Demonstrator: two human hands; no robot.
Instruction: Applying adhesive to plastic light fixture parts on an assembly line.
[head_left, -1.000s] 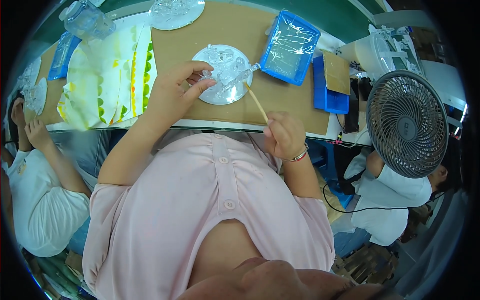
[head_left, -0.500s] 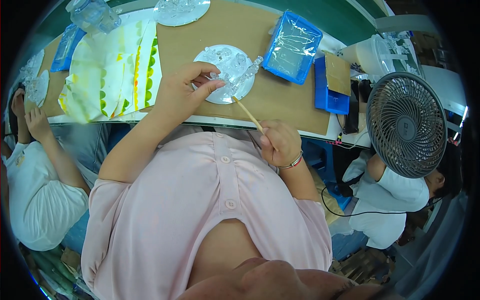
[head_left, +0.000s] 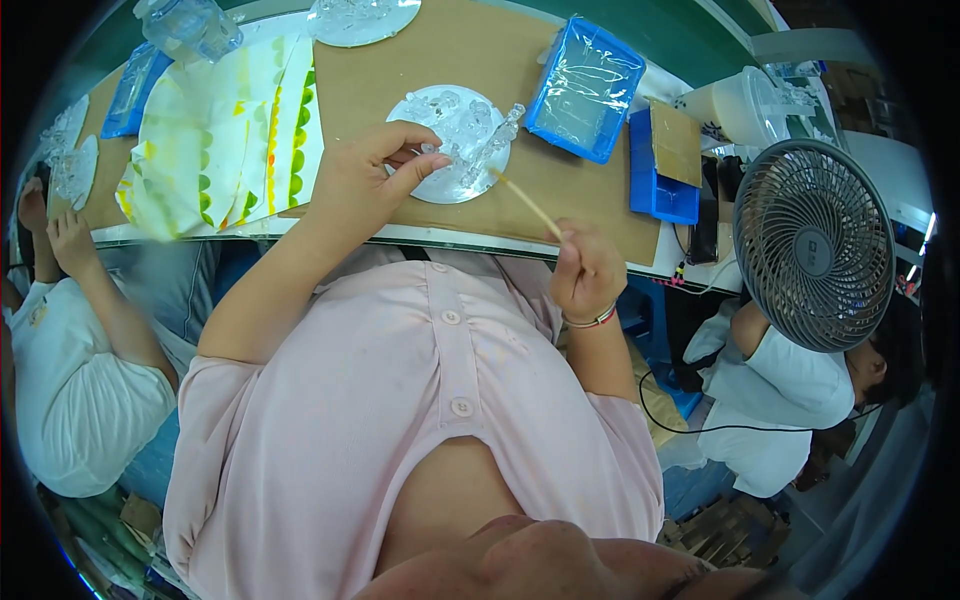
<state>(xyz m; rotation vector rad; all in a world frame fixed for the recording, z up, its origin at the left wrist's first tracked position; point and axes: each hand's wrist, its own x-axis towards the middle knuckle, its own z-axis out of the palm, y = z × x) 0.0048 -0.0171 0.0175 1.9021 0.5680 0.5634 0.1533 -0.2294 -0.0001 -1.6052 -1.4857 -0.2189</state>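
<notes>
My left hand [head_left: 372,178] is pinched closed at the left side of a round white plate [head_left: 432,192]. Thumb and forefinger meet around a small clear piece [head_left: 430,149], partly covered by the fingers. Several clear, glassy pieces [head_left: 462,118] lie on the plate. A knobbly clear length [head_left: 495,143] slants across its right side and sticks out past the rim. In my right hand [head_left: 590,268], at the table's front edge, is a thin wooden stick [head_left: 530,205]. Its tip points up and left, just off the plate's lower right rim.
Beyond the plate are a blue tray [head_left: 588,90] with clear film and another white plate [head_left: 362,28]. Patterned sheets [head_left: 225,140] and a clear jar [head_left: 190,28] lie left. A blue box [head_left: 662,190], a cup [head_left: 730,105] and a fan [head_left: 815,245] stand right. People sit on both sides.
My right hand has moved right and slightly up with the stick, drawing its tip away from the plate. My left hand has barely moved.
</notes>
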